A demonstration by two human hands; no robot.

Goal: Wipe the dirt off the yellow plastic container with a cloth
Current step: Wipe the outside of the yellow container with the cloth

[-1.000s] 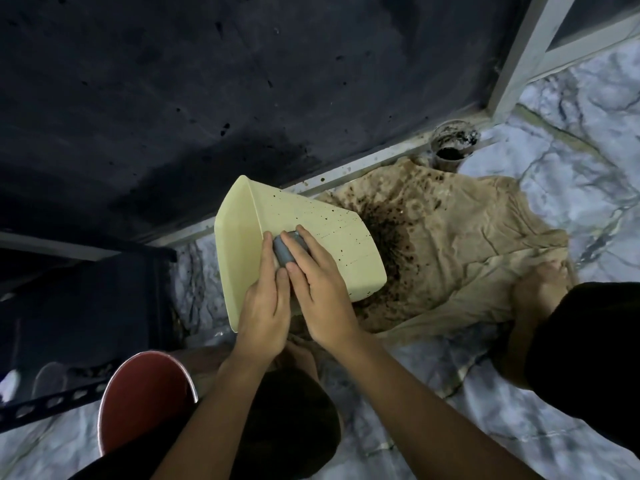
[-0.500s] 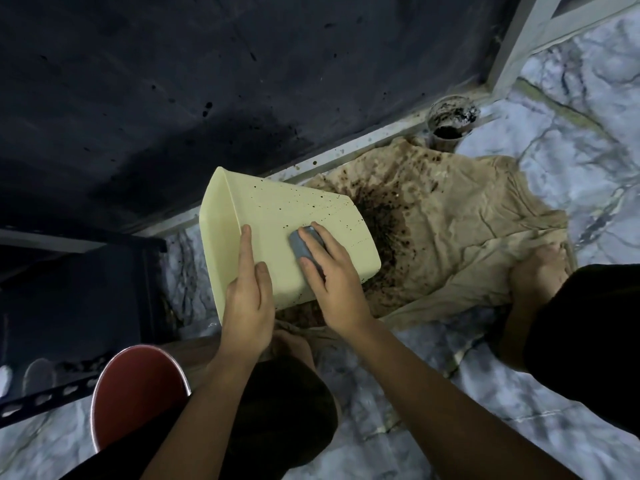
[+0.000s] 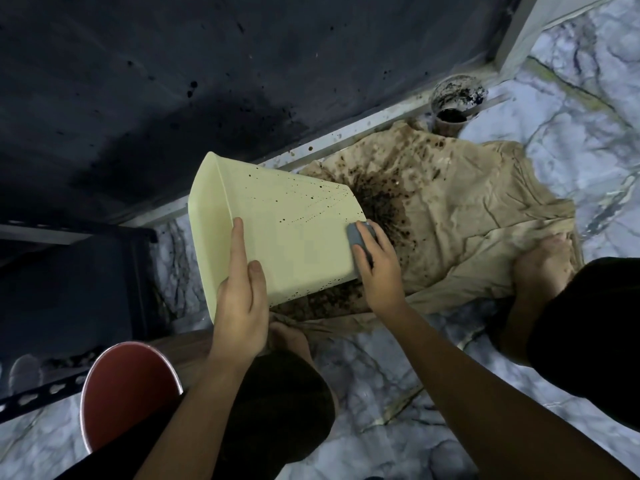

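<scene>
A pale yellow plastic container lies tilted on its side, its rim to the left and its base to the right, with dark specks across its upper face. My left hand grips its near edge close to the rim, thumb on top. My right hand presses a small grey cloth against the container's right end, by the base corner.
A tan sheet stained with dark dirt lies on the marble floor under the container. A dirty cup stands by the door frame. A red stool sits at lower left, and a dark rack at left. My feet rest on the sheet.
My right hand slid the grey cloth across the container's face from near the rim to the base end. My left hand shifted down along the near edge.
</scene>
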